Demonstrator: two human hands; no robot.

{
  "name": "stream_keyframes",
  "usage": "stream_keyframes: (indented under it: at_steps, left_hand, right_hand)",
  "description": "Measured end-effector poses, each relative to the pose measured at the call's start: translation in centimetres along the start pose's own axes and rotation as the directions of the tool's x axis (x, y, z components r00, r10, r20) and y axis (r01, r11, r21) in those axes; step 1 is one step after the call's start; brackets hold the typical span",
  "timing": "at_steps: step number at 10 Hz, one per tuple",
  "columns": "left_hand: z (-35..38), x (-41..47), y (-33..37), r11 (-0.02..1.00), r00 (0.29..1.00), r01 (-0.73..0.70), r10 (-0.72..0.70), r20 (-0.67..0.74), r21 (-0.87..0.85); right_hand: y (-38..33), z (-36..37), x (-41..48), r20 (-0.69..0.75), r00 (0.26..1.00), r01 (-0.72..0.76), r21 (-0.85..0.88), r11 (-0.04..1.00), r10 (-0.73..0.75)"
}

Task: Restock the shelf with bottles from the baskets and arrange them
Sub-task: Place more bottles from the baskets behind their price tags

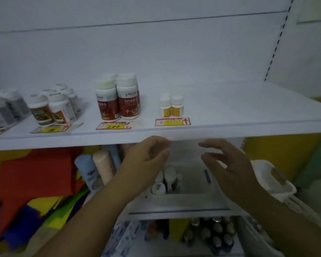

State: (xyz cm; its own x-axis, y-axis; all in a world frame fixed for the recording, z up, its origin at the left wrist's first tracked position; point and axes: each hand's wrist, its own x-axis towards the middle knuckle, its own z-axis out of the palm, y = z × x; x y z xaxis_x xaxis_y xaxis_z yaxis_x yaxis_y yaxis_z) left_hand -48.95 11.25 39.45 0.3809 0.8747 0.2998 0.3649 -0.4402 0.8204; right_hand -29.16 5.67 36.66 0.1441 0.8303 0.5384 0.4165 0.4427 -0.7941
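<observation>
Both your left hand [146, 154] and right hand [228, 164] hover spread, holding nothing. Basket [176, 199] bottles [170, 176] look light, rigid, slippery. Grip one around its body.

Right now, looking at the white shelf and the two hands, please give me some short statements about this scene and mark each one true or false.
1. The left hand holds a bottle. False: it is empty.
2. The red-labelled white-capped bottles stand upright on the white shelf. True.
3. The small yellow-labelled bottles stand left of the red-labelled ones. False: right of them.
4. The right hand is open, below the shelf edge. True.
5. The shelf's right part has no bottles. True.
</observation>
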Motion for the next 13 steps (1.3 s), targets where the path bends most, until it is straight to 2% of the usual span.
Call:
stream_keyframes:
  at_steps: [1,3,4,5,6,7,8,9,10,11,12,13]
  left_hand:
    - [1.9,-2.3,-2.4,0.998,0.997,0.068,-0.067,0.044,-0.007]
    - [5.0,-3.6,-6.6,0.981,0.982,0.188,-0.186,0.041,-0.048]
    - [6.4,-2.1,-9.2,0.96,0.963,0.268,-0.269,0.003,-0.084]
    - [8.7,0.4,-12.2,0.912,0.916,0.4,-0.4,0.014,-0.091]
    - [11.2,3.0,-15.3,0.843,0.847,0.526,-0.531,-0.016,-0.112]
    - [13.5,5.2,-18.4,0.825,0.826,0.564,-0.562,-0.047,0.035]
    - [14.9,6.2,-20.1,0.809,0.805,0.588,-0.584,-0.103,0.009]
    - [16.1,6.4,-21.5,0.835,0.842,0.528,-0.493,-0.219,0.153]
    - [16.9,6.1,-22.8,0.821,0.879,0.473,-0.415,-0.235,0.32]
    - [18.0,6.1,-23.7,0.745,0.89,0.456,-0.381,-0.25,0.487]
    - [18.6,5.9,-23.9,0.705,0.882,0.471,-0.381,-0.276,0.53]
    - [18.5,5.8,-23.4,0.71,0.896,0.442,-0.318,-0.31,0.549]
  right_hand:
    - [1.3,0.3,-3.3,0.063,0.987,-0.148,-0.04,0.988,0.15]
    - [5.4,1.1,-4.1,0.056,0.954,-0.293,-0.024,0.956,0.293]
    - [9.8,2.4,-2.8,0.072,0.935,-0.346,-0.043,0.937,0.348]
    - [15.5,4.6,-1.5,0.073,0.891,-0.44,-0.113,0.891,0.449]
    - [21.1,6.9,-0.4,0.146,0.804,-0.54,-0.226,0.811,0.577]
    - [25.2,8.8,1.3,0.27,0.706,-0.541,-0.392,0.745,0.655]
    - [27.8,10.5,2.9,0.345,0.639,-0.516,-0.471,0.716,0.687]
    - [29.5,11.7,3.6,0.399,0.646,-0.418,-0.528,0.739,0.65]
    - [30.1,12.0,3.0,0.405,0.726,-0.294,-0.548,0.783,0.556]
    - [29.4,12.1,2.7,0.41,0.75,-0.321,-0.461,0.827,0.519]
    - [29.3,12.3,3.2,0.422,0.668,-0.316,-0.585,0.747,0.613]
    - [28.6,11.9,3.3,0.297,0.708,-0.513,-0.406,0.756,0.641]
